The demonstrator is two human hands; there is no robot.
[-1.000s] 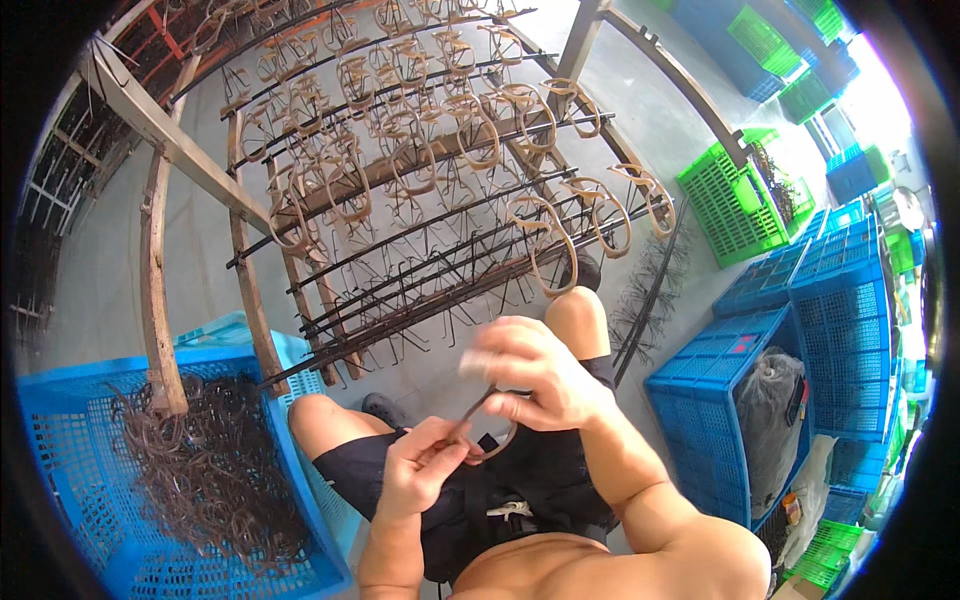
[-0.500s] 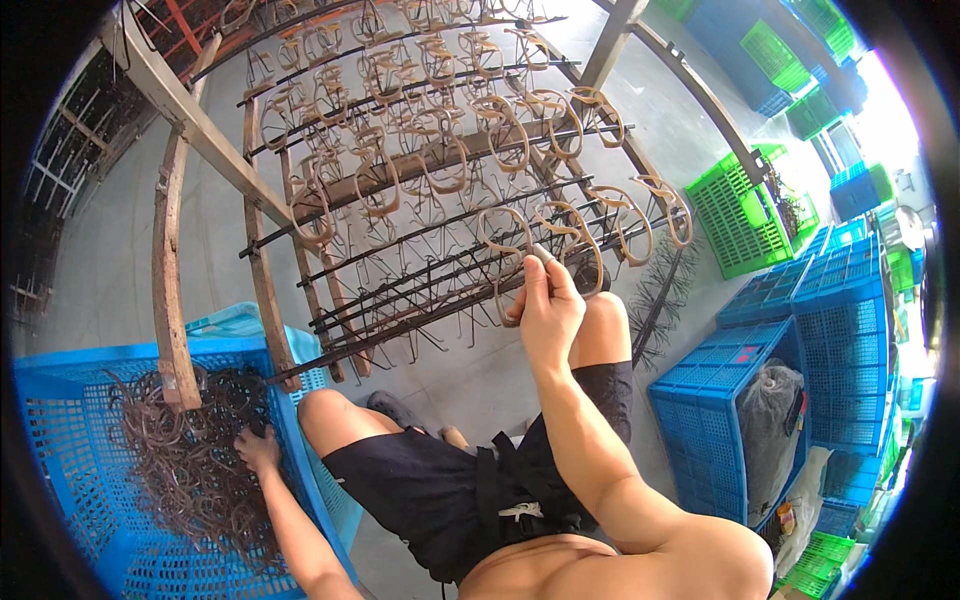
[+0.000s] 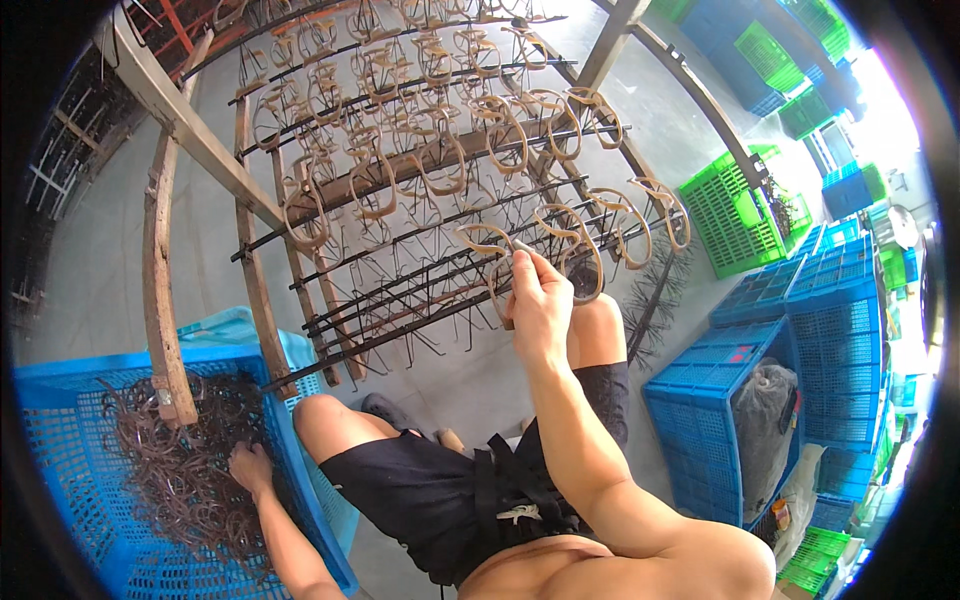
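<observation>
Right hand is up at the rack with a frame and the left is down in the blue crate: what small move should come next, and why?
Probably the right hand lets go of the tan frame once it hangs on the rack's dark rod. The left hand is already on the dark frames in the blue crate.

Bright daylight glares at the right edge; sharp centre, fisheye-bent, black-vignetted rim.

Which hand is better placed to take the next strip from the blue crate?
Left. The left hand already rests on the strips in the blue crate; the right hand is up at the rack, holding a loop.
</observation>
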